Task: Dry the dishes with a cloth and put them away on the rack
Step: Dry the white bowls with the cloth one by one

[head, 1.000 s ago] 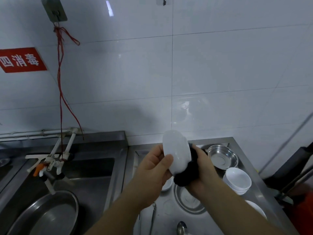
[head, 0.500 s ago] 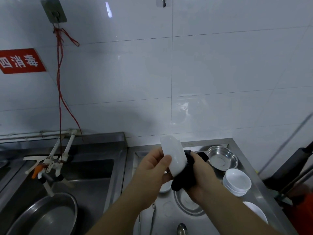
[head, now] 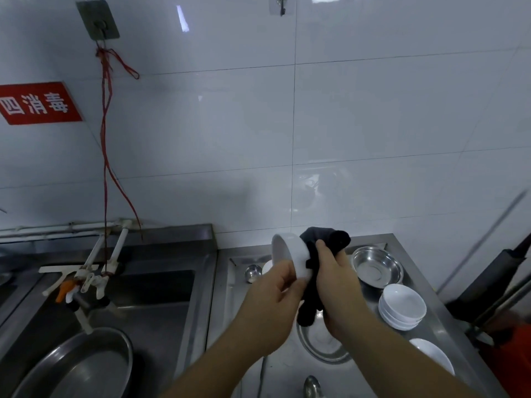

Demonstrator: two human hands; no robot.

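Observation:
A small white bowl point(head: 293, 255) is held on edge above the steel counter, its mouth turned to the left. My left hand point(head: 275, 294) grips its lower rim. A dark cloth point(head: 324, 245) is pressed against the bowl's outer bottom by my right hand point(head: 333, 280), and the cloth's tail hangs down below the hand. On the counter to the right lie a stack of white bowls point(head: 402, 305), steel dishes point(head: 376, 267) and another white dish point(head: 434, 356).
A steel plate point(head: 319, 346) and a spoon point(head: 311, 386) lie under my arms, a ladle point(head: 253, 272) further back. A sink with a taps assembly point(head: 86, 282) and a large steel basin point(head: 77, 366) is on the left. Dark handles point(head: 500, 280) lean at the right edge.
The bowl has turned in my hands from showing its underside to facing left, and the cloth has bunched up higher behind it as my right hand shifted.

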